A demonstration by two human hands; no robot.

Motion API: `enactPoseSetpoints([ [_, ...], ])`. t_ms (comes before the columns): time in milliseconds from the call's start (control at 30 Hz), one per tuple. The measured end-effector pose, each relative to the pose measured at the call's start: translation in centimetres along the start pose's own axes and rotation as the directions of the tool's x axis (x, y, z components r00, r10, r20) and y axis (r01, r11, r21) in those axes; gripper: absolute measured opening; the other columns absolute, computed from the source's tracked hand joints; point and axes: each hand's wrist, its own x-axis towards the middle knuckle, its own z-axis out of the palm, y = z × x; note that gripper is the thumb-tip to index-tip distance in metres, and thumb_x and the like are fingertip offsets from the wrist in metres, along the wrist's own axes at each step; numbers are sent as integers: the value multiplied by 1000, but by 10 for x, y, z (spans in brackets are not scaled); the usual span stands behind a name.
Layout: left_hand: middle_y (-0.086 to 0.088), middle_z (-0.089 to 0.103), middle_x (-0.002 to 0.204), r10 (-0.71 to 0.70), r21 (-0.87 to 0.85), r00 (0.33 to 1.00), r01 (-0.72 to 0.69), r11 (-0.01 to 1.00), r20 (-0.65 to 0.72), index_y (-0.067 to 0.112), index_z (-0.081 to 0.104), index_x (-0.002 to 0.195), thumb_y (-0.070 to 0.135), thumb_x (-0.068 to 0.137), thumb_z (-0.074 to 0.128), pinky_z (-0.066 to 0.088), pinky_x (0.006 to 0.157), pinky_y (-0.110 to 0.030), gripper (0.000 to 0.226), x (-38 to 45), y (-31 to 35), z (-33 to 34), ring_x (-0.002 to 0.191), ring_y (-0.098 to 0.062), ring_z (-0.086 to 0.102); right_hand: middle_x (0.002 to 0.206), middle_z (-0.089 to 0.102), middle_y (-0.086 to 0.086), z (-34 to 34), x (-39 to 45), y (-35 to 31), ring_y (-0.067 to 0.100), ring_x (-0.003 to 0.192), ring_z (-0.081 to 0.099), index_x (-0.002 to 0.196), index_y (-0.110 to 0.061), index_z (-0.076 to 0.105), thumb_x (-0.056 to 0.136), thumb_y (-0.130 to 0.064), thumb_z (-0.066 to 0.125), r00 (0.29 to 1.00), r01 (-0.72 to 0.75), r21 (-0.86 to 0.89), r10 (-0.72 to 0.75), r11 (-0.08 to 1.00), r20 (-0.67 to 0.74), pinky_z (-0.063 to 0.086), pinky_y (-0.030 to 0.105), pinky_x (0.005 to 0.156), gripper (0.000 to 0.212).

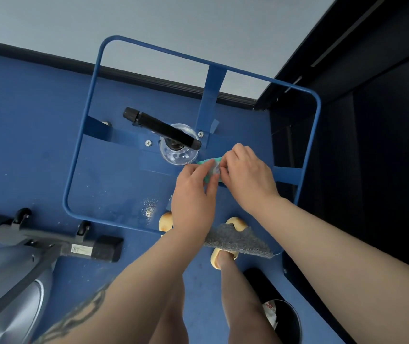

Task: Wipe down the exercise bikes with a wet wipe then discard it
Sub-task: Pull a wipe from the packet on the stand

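Note:
A small green wet wipe packet (208,170) lies on a glass-topped table with a blue frame (84,135). My left hand (194,197) pinches the packet's near side. My right hand (245,175) grips its right end with fingertips at the clear flap. A grey exercise bike (12,276) stands at the lower left, its black stabiliser foot (49,240) on the blue floor. A grey cloth (235,240) lies on the table's near edge under my forearms.
A clear glass jar (178,147) stands on the table with a black handled tool (161,127) lying across it. A black bin (280,316) with white rubbish stands at the lower right. A dark cabinet (372,145) fills the right side. My feet wear tan slippers.

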Motion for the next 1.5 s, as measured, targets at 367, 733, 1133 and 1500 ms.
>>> enactPoseSetpoints([
  [367,0,59,106,40,77,999,-42,996,31,25,55,130,22,94,52,50,78,-38,37,4,-5,1,99,-21,56,100,52,8,1,-14,9,21,90,55,94,-7,57,93,-19,56,996,-51,284,71,957,-60,51,35,63,12],
  [733,1,60,109,56,93,998,-58,994,27,26,55,130,24,92,56,48,76,-32,38,4,-8,2,100,-19,55,86,58,-1,1,-7,9,17,79,58,85,-14,63,87,-24,66,994,32,210,-9,977,-109,46,30,53,10],
  [1133,3,61,98,196,305,978,-209,929,72,28,59,123,39,86,61,52,59,-36,38,11,-8,-2,90,-19,58,93,58,-1,-16,-23,4,3,81,51,88,-17,59,93,-17,55,946,-308,819,247,484,210,43,13,72,7],
  [1500,3,54,86,260,324,954,-295,899,148,25,63,113,36,83,63,48,53,-32,32,13,5,1,77,-17,56,93,68,0,-29,-41,7,11,95,61,95,-9,63,97,-15,50,847,-350,927,378,-132,374,52,32,91,15],
])
